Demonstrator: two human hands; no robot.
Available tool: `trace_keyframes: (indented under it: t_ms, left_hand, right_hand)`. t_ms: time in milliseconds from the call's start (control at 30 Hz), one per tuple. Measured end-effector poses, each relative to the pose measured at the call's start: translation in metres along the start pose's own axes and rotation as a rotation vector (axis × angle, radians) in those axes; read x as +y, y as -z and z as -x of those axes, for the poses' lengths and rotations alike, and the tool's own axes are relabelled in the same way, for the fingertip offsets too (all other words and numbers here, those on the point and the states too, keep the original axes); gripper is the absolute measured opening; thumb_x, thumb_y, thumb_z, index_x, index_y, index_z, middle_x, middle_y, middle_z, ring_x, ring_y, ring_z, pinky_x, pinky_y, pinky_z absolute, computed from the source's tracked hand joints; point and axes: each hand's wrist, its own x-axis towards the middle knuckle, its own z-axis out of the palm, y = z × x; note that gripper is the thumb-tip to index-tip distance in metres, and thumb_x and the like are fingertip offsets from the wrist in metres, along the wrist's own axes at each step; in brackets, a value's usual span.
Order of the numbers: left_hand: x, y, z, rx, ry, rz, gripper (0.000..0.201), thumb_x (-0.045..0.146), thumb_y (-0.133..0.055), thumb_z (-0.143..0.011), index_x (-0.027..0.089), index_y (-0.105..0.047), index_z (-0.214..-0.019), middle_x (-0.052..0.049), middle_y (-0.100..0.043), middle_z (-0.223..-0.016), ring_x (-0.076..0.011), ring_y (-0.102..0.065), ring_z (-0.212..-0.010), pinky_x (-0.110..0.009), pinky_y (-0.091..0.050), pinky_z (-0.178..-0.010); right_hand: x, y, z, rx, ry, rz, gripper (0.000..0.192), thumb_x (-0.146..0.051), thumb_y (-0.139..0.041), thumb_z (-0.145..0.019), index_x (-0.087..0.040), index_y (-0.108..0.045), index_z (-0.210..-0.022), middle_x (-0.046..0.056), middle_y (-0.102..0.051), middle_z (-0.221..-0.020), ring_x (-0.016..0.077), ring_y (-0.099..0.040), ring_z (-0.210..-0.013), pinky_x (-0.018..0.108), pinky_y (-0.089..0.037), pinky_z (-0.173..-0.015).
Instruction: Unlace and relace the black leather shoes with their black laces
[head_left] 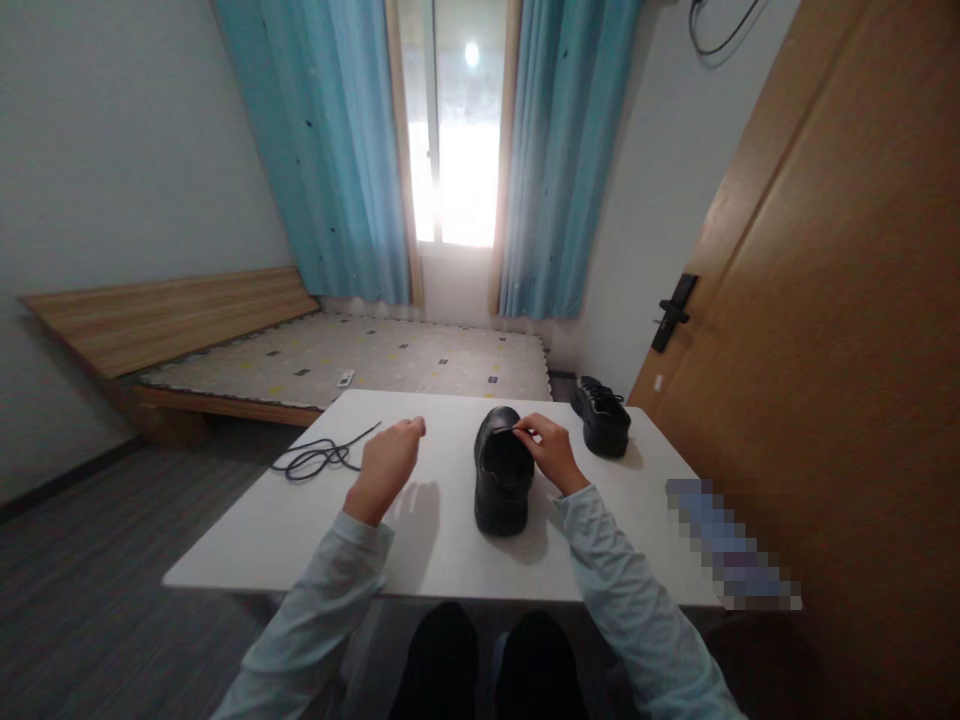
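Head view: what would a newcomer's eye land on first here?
A glossy black leather shoe stands mid-table, the right hand pinching at its top edge. The left hand hovers loosely closed above the white rectangular table, with a loose black shoelace coiled farther left. A second black laced shoe sits at the far right corner.

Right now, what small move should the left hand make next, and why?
Probably reach left for the loose black lace. The left hand hovers with nothing in it, while the right hand pinches the near shoe at its top, which seems unlaced.
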Motion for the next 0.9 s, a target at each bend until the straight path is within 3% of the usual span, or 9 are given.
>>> trace_keyframes:
  t_ms: [100, 233, 467, 600, 733, 900]
  left_hand:
    - [-0.028, -0.016, 0.002, -0.106, 0.069, -0.159, 0.033, 0.013, -0.029, -0.088, 0.013, -0.061, -0.097, -0.017, -0.066, -0.096, -0.0276, -0.066, -0.088, -0.033, -0.048, -0.067]
    - [-0.05, -0.026, 0.0, -0.226, 0.111, -0.199, 0.034, 0.009, -0.032, -0.085, 0.011, -0.063, -0.097, -0.02, -0.066, -0.1, -0.033, -0.064, -0.094, -0.039, -0.049, -0.07]
    - [-0.062, -0.032, -0.011, -0.275, 0.138, -0.198, 0.03, 0.01, -0.035, -0.083, 0.014, -0.064, -0.092, -0.019, -0.066, -0.099, -0.0325, -0.063, -0.096, -0.037, -0.048, -0.072]
    - [-0.07, -0.043, -0.02, -0.284, 0.07, -0.166, 0.027, 0.011, -0.036, -0.084, 0.014, -0.061, -0.091, -0.018, -0.066, -0.096, -0.0302, -0.064, -0.09, -0.035, -0.046, -0.069]
    - [-0.067, -0.052, -0.034, -0.304, -0.061, 0.046, 0.022, 0.006, -0.043, -0.078, 0.015, -0.058, -0.091, -0.012, -0.066, -0.089, -0.0228, -0.064, -0.084, -0.029, -0.044, -0.069]
    - [-0.034, -0.048, -0.046, -0.088, -0.19, 0.34, 0.023, 0.003, -0.045, -0.074, 0.015, -0.054, -0.092, -0.006, -0.061, -0.085, -0.0154, -0.061, -0.074, -0.025, -0.045, -0.067]
  right_hand:
    - [0.001, -0.001, 0.0, 0.001, -0.003, -0.008, 0.009, -0.023, -0.057, -0.084, -0.019, -0.064, -0.08, 0.003, -0.066, -0.083, 0.0166, -0.061, -0.079, 0.026, -0.046, -0.071]
    - [0.002, -0.001, 0.0, 0.001, -0.002, -0.011, 0.008, -0.023, -0.057, -0.083, -0.02, -0.064, -0.081, 0.003, -0.066, -0.083, 0.0169, -0.061, -0.08, 0.027, -0.046, -0.071]
    - [-0.001, 0.0, -0.001, -0.024, 0.059, 0.012, 0.011, -0.017, -0.057, -0.081, -0.019, -0.065, -0.088, 0.005, -0.065, -0.086, 0.0196, -0.058, -0.086, 0.032, -0.046, -0.078]
    - [-0.003, 0.001, -0.001, -0.066, 0.122, 0.013, 0.014, -0.013, -0.058, -0.077, -0.02, -0.067, -0.085, 0.005, -0.065, -0.087, 0.0206, -0.054, -0.09, 0.035, -0.044, -0.084]
    - [-0.003, 0.0, -0.001, -0.097, 0.136, 0.001, 0.013, -0.012, -0.06, -0.074, -0.02, -0.067, -0.082, 0.004, -0.064, -0.086, 0.0205, -0.052, -0.089, 0.036, -0.042, -0.084]
    - [-0.003, 0.0, -0.001, -0.128, 0.132, 0.011, 0.013, -0.01, -0.062, -0.07, -0.019, -0.068, -0.078, 0.005, -0.061, -0.081, 0.0203, -0.051, -0.086, 0.035, -0.042, -0.08]
